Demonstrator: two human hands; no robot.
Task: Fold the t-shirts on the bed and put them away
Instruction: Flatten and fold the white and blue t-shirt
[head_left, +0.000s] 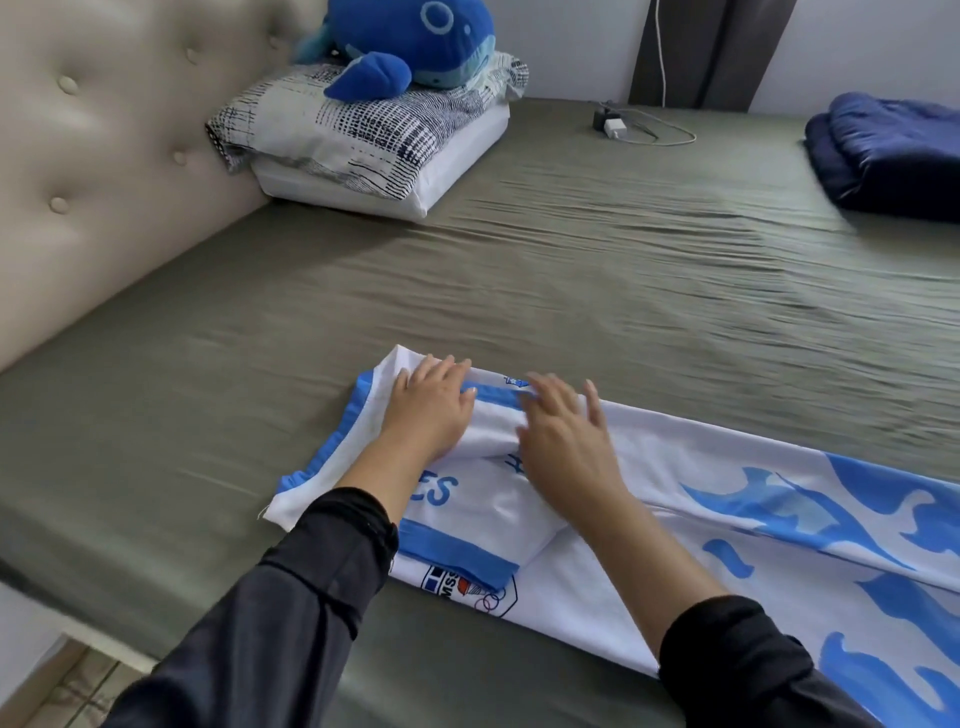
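Observation:
A white t-shirt (727, 499) with light-blue trim and blue wave print lies as a long strip across the near part of the bed, its sleeves turned in. My left hand (431, 405) presses flat on the shirt's far left end, fingers straight. Just to its right, my right hand (561, 441) lies flat on the same cloth, fingers spread and a little blurred. Both hands sit side by side at the shirt's collar end. Black sleeves cover both forearms.
The olive-green sheet (571, 270) covers the bed. Pillows (363, 140) with a blue plush whale (410, 47) sit at the padded headboard (104, 156). A charger and cable (618, 127) lie at the far edge. A folded navy blanket (888, 150) is at the far right.

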